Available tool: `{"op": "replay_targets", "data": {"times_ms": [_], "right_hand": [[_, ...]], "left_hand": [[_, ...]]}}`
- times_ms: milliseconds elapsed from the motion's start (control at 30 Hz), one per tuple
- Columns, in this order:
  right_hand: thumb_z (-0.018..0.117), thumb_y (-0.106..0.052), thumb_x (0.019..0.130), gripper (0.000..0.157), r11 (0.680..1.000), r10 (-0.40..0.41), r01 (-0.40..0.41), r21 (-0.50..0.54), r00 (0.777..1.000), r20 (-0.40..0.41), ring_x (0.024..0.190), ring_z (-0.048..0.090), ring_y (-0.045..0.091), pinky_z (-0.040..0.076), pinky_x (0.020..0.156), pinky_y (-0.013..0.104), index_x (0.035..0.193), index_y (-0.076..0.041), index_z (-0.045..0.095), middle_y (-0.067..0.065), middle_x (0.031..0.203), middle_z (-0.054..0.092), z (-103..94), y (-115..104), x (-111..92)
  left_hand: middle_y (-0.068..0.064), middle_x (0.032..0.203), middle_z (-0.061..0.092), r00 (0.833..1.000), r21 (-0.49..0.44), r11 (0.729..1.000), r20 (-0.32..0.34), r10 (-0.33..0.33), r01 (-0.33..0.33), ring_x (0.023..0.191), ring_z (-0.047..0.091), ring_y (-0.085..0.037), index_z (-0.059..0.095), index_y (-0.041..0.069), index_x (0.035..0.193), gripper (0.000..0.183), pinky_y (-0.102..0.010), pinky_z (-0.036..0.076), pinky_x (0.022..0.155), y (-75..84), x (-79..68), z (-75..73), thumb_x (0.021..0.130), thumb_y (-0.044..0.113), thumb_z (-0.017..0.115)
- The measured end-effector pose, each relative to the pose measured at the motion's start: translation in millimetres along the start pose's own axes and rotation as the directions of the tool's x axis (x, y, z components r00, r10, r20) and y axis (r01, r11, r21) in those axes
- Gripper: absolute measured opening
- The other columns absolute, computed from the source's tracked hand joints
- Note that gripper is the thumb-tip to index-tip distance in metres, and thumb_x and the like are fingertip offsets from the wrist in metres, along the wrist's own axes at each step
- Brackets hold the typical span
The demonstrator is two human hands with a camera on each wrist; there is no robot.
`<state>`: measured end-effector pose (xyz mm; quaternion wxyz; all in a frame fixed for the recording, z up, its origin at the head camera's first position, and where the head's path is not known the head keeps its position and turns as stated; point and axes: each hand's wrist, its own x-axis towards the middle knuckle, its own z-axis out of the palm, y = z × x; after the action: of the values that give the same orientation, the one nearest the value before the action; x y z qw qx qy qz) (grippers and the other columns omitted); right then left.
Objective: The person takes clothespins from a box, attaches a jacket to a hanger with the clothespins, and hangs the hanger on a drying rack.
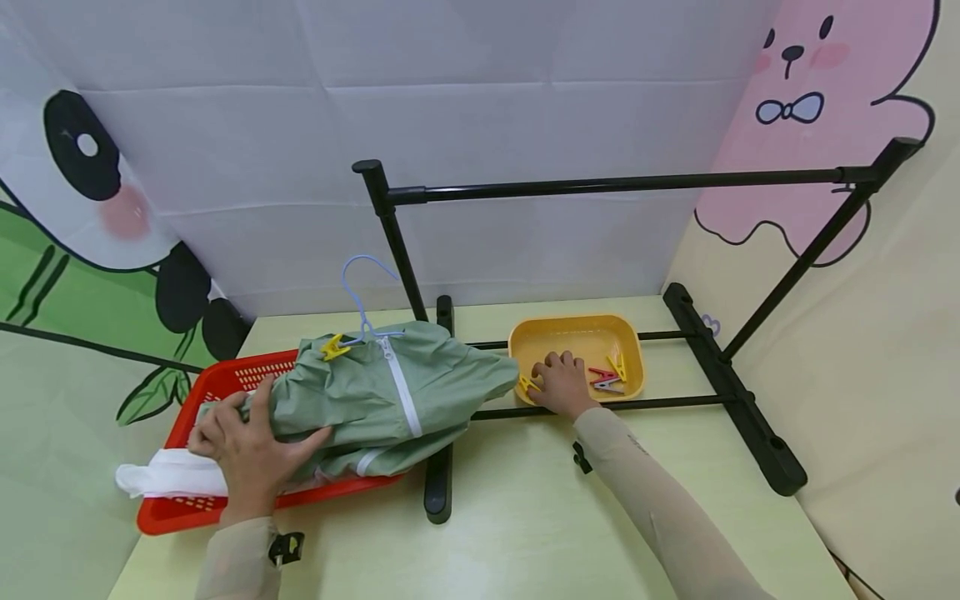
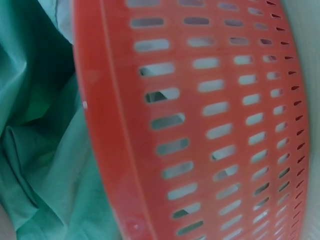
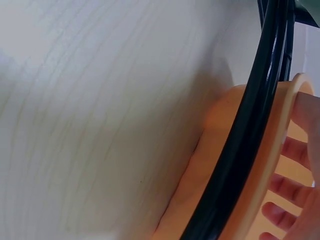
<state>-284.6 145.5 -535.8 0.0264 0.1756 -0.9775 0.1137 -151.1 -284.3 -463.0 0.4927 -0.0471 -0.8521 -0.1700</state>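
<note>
The jacket [image 1: 378, 396] has been fitted with the hanger [image 1: 363, 317], whose hook rises from the collar towards eleven o'clock. One peg [image 1: 335, 347] is already clipped at the ten o'clock shoulder; on the opposite shoulder no peg can be seen. The jacket is laid partly over the basket [image 1: 337, 492], which is set at eight o'clock on the bench [image 1: 510, 500], and its far end is stretched towards the tray [image 1: 577, 319] at four o'clock. The rail [image 1: 630, 185], above, has not been reached by the hook, so the work is judged to be about midway, with the second shoulder unpegged and the hanging undone.

The left hand [image 1: 251, 454] is rested on the jacket over the basket, its thumb spread wide from its fingers. The right hand [image 1: 562, 385] is dipped into the tray with fingers bent, beside a yellow peg [image 1: 528, 385] at the tray's eight o'clock; whether that peg is pinched cannot be told. At the tray's four o'clock, a red peg [image 1: 602, 373], a grey peg [image 1: 609, 387] and another yellow one are left unused. White cloth [image 1: 180, 473] is also left in the basket.
</note>
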Motion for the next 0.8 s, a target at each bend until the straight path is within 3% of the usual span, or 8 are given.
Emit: {"op": "replay_targets", "data": {"times_ms": [533,800], "right_hand": [[0.07,-0.039,0.09,0.025,0.998,0.058,-0.06,0.017,0.996,0.071,0.101,0.042,0.034,0.032,0.085,0.05,0.104,-0.018,0.068,0.012,0.107,0.054,1.8,-2.4,6.3],[0.073,-0.039,0.089,0.026,0.999,0.047,-0.048,0.008,0.994,0.095,0.101,0.041,0.034,0.032,0.087,0.051,0.103,-0.017,0.069,0.012,0.105,0.054,0.7,-6.1,10.9]], "left_hand": [[-0.031,0.109,0.042,1.0,-0.002,1.0,-0.008,0.001,-0.001,0.104,0.033,-0.051,0.056,0.011,0.131,0.092,-0.062,0.009,0.082,-1.4,-1.1,2.6,0.072,0.082,0.057],[-0.03,0.109,0.042,1.0,-0.001,1.0,-0.007,-0.005,0.005,0.103,0.033,-0.051,0.056,0.011,0.131,0.093,-0.062,0.009,0.082,-1.7,-1.7,2.9,0.071,0.083,0.058]]}}
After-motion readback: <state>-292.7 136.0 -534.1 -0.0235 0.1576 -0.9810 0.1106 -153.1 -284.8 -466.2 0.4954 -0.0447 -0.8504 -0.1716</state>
